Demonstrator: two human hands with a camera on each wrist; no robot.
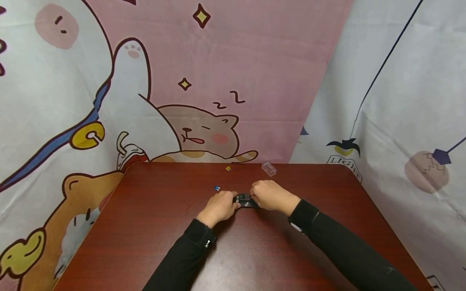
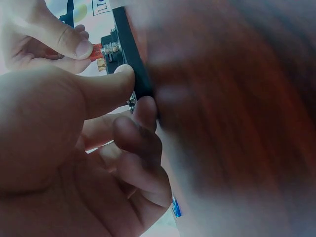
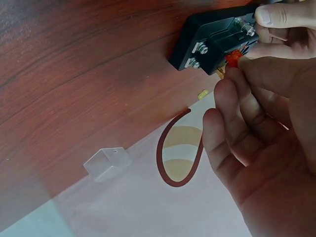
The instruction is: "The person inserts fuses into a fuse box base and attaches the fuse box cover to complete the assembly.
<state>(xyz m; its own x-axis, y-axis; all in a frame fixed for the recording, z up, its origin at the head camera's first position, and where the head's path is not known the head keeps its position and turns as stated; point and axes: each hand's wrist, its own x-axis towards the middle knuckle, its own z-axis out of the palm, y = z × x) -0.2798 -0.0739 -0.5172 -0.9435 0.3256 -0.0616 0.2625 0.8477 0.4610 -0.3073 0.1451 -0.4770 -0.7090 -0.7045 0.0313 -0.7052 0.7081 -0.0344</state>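
A black fuse block (image 1: pixel 245 201) with metal bolts and nuts lies between the two hands in the head view. My left hand (image 1: pixel 220 206) grips one end of it, thumb on the upper side and fingers along the edge. From the other side, my right hand (image 1: pixel 271 195) pinches a small red blade fuse (image 3: pixel 234 58) between thumb and forefinger. In the right wrist view the fuse is at the block's side, close to a brass-coloured piece (image 3: pixel 220 72); how far it sits in is hidden by the fingertips.
Beyond the hands lie a blue blade fuse (image 1: pixel 217 188), a yellow one (image 1: pixel 228 168) near the far edge, and a clear plastic cover (image 1: pixel 269 169). The brown table (image 1: pixel 164 226) ends at a printed cloth (image 1: pixel 269 81) hanging behind it.
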